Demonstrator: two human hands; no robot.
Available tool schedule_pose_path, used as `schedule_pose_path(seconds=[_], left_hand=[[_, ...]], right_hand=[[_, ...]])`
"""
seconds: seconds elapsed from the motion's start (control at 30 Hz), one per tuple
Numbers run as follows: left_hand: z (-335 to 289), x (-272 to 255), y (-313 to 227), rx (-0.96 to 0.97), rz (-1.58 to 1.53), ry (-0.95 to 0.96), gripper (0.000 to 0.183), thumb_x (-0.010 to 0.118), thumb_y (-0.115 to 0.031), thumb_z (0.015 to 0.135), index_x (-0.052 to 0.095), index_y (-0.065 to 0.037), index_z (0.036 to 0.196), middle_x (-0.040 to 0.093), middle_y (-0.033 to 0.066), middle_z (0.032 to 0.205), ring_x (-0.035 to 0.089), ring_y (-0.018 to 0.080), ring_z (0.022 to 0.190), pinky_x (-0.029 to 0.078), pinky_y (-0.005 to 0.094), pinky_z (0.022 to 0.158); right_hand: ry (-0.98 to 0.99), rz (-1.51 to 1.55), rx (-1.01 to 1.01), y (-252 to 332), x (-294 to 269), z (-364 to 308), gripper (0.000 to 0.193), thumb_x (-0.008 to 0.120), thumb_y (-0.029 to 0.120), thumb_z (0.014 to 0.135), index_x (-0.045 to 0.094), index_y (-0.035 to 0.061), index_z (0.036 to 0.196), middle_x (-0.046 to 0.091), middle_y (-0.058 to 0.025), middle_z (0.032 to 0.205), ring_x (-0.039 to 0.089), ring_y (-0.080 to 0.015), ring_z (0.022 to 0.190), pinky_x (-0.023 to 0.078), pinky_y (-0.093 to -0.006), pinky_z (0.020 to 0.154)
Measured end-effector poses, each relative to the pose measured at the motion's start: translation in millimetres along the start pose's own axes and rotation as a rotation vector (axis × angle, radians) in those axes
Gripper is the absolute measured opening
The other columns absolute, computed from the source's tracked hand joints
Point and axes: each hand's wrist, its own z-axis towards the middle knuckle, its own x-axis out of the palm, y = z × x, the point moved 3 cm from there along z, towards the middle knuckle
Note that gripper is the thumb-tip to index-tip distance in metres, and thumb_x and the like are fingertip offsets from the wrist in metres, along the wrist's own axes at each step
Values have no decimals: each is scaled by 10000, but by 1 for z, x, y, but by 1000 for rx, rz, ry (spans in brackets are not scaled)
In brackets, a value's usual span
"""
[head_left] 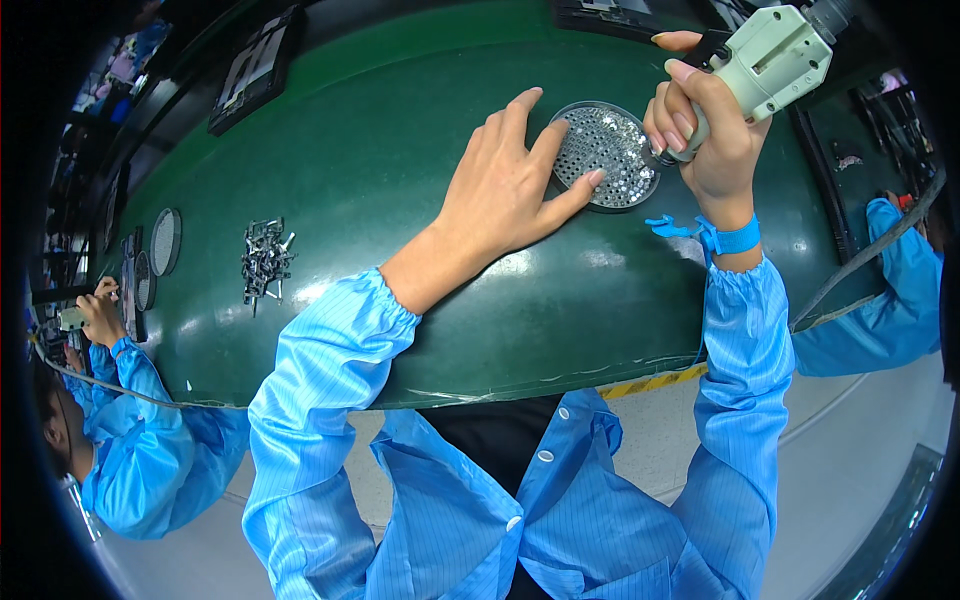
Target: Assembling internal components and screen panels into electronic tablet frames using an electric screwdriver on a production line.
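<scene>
Gripping a pale green power tool (pixel 775 60) in the right hand (pixel 718 128), beside a round perforated dish (pixel 605 145) between both hands; resting the left hand (pixel 505 185), loosely spread, against that dish.

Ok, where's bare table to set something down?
Bare green tabletop lies between the dark parts pile and the left hand, and between the left sleeve and right sleeve. It's crowded around the dish, between the left hand and the right hand's pale tool.
</scene>
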Motion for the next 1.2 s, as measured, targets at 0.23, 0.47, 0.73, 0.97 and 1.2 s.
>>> schedule_pose_path(seconds=[0.23,0.47,0.73,0.97,1.2], left_hand=[[-1,2,4,-25,1,-17,572,723,-452,812,647,25,1117,497,308,1260,583,408,1001,500,463,838],[0,6,-1,-8,34,13,559,717,-448,815,676,20,1119,484,324,1283,567,426,1059,489,468,874],[3,6,-5,-20,58,23,536,717,-401,821,654,-6,1178,504,294,1281,577,402,1056,482,448,881],[27,-5,24,-80,-58,-217,276,652,-228,872,641,-82,1105,609,130,1135,625,318,958,479,407,811],[163,46,140,-536,92,-142,755,651,-566,831,619,137,1103,629,344,1102,612,483,1024,513,473,885]], right_hand=[[9,17,14,-4,2,-1,310,525,66,904,555,-133,1139,370,-6,527,402,-109,416,384,-286,431],[34,76,-9,-1,0,-3,271,537,47,895,587,-124,1100,394,-9,527,409,-106,411,386,-283,426],[13,75,16,-1,-3,-3,274,548,43,890,593,-110,1113,411,-16,537,437,-109,420,394,-282,419],[7,99,49,4,-9,-7,254,542,36,882,580,-99,1094,401,-13,529,404,-107,412,387,-286,419],[-49,195,107,-7,-16,2,198,590,-32,848,618,-92,1034,491,-19,526,454,-85,424,401,-263,415]])
